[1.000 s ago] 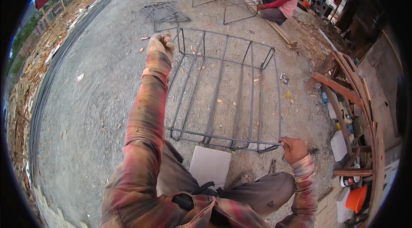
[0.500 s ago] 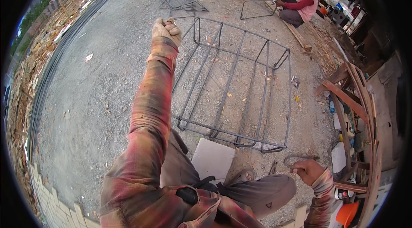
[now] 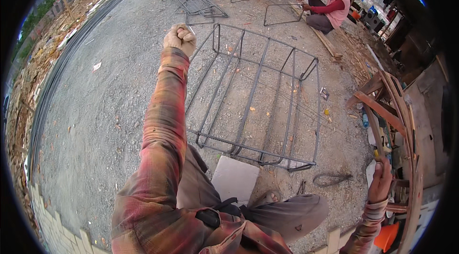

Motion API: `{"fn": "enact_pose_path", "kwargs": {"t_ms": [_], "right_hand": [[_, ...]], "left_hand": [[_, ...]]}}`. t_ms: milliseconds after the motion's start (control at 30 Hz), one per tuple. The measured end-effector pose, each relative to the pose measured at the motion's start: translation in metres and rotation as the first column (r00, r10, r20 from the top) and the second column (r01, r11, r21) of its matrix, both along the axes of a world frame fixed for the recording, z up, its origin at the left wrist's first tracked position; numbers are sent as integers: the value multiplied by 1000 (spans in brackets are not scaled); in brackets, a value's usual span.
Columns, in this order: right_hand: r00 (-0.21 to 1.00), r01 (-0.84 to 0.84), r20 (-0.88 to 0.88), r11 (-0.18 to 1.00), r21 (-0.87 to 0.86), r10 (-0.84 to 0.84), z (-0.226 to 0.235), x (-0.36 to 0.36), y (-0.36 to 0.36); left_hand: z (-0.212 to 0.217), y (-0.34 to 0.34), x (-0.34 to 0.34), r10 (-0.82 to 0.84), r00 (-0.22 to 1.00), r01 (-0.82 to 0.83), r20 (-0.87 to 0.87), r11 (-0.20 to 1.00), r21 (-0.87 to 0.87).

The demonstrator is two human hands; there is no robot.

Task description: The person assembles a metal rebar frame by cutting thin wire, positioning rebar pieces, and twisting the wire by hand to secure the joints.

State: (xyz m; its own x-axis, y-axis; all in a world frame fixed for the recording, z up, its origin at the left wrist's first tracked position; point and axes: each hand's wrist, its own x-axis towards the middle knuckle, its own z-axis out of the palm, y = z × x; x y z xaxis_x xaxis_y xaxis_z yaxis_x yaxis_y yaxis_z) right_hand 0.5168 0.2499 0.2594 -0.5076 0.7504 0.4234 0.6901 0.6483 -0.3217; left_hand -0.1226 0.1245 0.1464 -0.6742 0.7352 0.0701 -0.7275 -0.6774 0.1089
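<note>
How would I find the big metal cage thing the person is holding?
Look at the wide grey gravel ground in front of the seated person. The steel bar cage lies there, its far left corner under the raised left hand. It is bigger and taller than the flat bar frames farther back.

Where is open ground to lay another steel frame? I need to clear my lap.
Open gravel lies left of the grey rebar cage, out to the rubble edge. A smaller strip sits beyond the cage, before the flat rebar frames. The right is crowded: wooden stand, scraps, wire coil. Your left hand grips the cage.
</note>
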Motion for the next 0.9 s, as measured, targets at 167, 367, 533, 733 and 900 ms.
{"fn": "enact_pose_path", "kwargs": {"t_ms": [167,367,533,733,900], "right_hand": [[745,-287,344,741,-607,571,-23,-9,-19],[525,-800,-850,313,-511,-44,10,36,-11],[918,-145,346,975,-168,196,-49,52,39],[838,-263,-171,108,-959,519,-4,52,-37],[914,-87,-394,903,-420,-95,1,68,20]], "left_hand": [[20,-18,10,285,940,-290,-188,957,5],[-15,-17,18,261,929,-290,-261,954,-79],[-19,-32,15,137,931,-127,-340,991,53],[-26,-29,5,417,850,-476,-322,869,-131],[-29,-33,4,46,955,-13,-292,993,115]]}}
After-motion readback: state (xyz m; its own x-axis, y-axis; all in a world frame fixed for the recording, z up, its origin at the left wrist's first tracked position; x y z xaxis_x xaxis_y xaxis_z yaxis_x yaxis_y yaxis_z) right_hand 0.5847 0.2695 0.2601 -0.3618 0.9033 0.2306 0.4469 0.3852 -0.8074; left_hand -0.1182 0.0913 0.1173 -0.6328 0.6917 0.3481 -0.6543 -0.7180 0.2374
